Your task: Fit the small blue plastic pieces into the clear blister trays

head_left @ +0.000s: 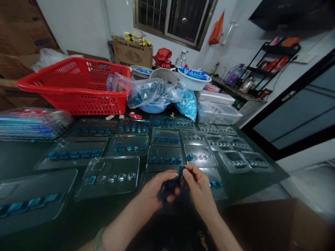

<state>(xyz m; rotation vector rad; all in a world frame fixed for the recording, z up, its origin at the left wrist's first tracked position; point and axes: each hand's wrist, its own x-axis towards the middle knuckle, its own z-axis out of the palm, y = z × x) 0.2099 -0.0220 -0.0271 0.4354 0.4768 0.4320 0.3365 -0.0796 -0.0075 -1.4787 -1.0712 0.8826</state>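
Above the front of the table, my left hand [163, 184] is closed around a cluster of dark blue-teal pieces, blurred and partly hidden by the fingers. A small teal square piece [181, 169] sits up between both hands, its lower part covered. My right hand [196, 179] pinches it between thumb and fingertips. Just beyond the hands is a clear plastic tray [200, 164] with one teal piece [190, 157] in its leftmost hollow. Left of it lies another clear tray [164, 151] with a row of teal pieces [166, 160]. One more tray is partly hidden under my right hand.
Clear trays in rows cover the dark green table [120, 212]; those on the right hold no teal pieces. A red basket [86, 101], a bag of teal pieces [187, 104], a white basin [193, 82] and stacked clear trays [34, 122] stand behind and left.
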